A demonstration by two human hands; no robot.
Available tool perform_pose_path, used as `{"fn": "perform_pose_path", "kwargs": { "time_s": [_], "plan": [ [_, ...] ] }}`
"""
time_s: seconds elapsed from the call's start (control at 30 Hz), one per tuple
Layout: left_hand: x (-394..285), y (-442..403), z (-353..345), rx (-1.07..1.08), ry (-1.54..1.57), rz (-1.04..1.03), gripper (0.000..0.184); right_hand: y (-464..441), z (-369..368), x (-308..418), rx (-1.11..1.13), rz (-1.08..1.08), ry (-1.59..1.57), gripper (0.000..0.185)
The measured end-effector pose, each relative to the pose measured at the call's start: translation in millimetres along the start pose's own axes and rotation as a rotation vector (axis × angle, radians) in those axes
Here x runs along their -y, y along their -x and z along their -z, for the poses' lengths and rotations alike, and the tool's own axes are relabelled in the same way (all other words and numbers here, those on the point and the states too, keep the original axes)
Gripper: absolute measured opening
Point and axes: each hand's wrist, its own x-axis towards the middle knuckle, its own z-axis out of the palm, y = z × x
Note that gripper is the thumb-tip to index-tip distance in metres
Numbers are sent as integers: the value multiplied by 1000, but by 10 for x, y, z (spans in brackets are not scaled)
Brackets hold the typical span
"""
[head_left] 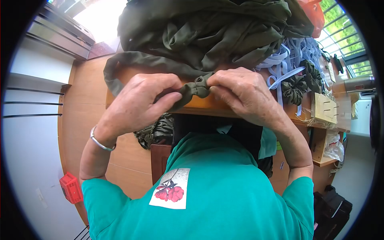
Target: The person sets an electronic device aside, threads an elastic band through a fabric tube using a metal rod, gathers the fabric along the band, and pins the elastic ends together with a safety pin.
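Observation:
A long dark green fabric strip runs between my hands, bunched and twisted in the middle. My left hand pinches it between thumb and fingers on one side of the bunched part. On the other side, my right hand grips it with thumb and forefinger. The strip's loose length loops behind my left hand over the table edge. Just beyond my hands lies a large heap of the same dark green fabric. What the curled fingertips press on is partly hidden.
Light blue ribbons are piled at the right, beside gathered dark green fabric pieces. A wooden block with metal pins sits at the table's right end. A red basket stands at lower left, near the wall.

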Motion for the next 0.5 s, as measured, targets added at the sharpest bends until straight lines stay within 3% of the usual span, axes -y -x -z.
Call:
{"fn": "perform_pose_path", "kwargs": {
  "time_s": [0.13, 0.17, 0.27, 0.5],
  "plan": [
    [5, -98, -121, -75, 42, -62, 10, -6, -29, 51, -42, -27, 25, 15],
    [-4, -97, -89, -69, 52, -49, 9, 5, 31, 94, -30, -153, -87, 16],
    [24, -65, -18, -74, 91, 4, 8, 62, 159, 44, -50, -270, -199, 15],
    [-17, -41, -36, -48, 133, 53, 7, 65, 148, 43, -68, -213, -272, 12]
  ]
}}
